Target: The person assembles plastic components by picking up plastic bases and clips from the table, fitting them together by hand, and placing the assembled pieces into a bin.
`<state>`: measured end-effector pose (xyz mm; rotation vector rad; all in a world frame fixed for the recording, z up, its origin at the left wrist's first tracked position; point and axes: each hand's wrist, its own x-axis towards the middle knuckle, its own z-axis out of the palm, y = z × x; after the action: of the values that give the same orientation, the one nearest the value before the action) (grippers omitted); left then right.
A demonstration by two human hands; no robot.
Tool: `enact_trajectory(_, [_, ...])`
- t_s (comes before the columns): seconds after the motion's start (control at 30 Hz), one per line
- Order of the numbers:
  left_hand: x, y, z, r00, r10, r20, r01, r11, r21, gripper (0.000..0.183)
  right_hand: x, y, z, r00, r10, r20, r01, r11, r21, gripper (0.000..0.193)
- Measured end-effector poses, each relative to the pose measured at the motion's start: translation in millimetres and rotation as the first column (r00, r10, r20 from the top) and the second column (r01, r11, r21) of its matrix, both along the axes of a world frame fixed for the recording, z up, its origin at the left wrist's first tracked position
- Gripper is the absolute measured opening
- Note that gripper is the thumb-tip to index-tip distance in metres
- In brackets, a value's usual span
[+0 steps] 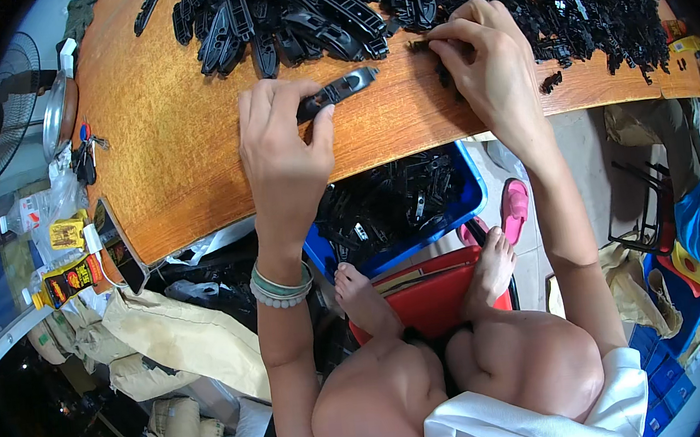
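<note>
Both hands [284, 145] pinch black parts [348, 86] near a blue bin [475, 193] holding black pieces [394, 194].

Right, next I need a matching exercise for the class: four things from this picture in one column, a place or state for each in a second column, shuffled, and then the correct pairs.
Things
1. Left hand
2. Right hand
3. Blue bin
4. Pink slipper

Place or state
A. Pinching a small dark piece between thumb and fingers
B. Lying on the pale floor
C. Gripping one end of a long black part
D. Filled with a heap of black pieces

Right pairs
1-C, 2-A, 3-D, 4-B
</note>
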<state>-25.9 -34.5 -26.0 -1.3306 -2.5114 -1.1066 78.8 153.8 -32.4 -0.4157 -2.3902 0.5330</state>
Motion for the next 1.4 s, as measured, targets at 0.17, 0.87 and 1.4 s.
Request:
enact_trajectory(0.17, [15.9,-3.8,-2.0,0.986,0.052,0.158,-0.067,0.994,0.087,0.022,-3.9,3.3,-4.6,1.000,0.016,0.012,-0.018,0.988,0.155,0.009])
enact_trajectory(0.87, [47.5,0.8,11.6,0.401,-0.332,0.854,-0.194,0.880,0.433,0.029,24.9,-49.9,17.7,0.886,0.268,-0.378,-0.440,0.743,-0.504,0.018])
enact_trajectory(1.4, [51.1,-2.2,5.9,0.737,-0.319,0.596,0.033,0.898,0.439,0.031,37.9,-50.4,9.3,0.884,0.350,-0.311,-0.466,0.728,-0.504,0.019])
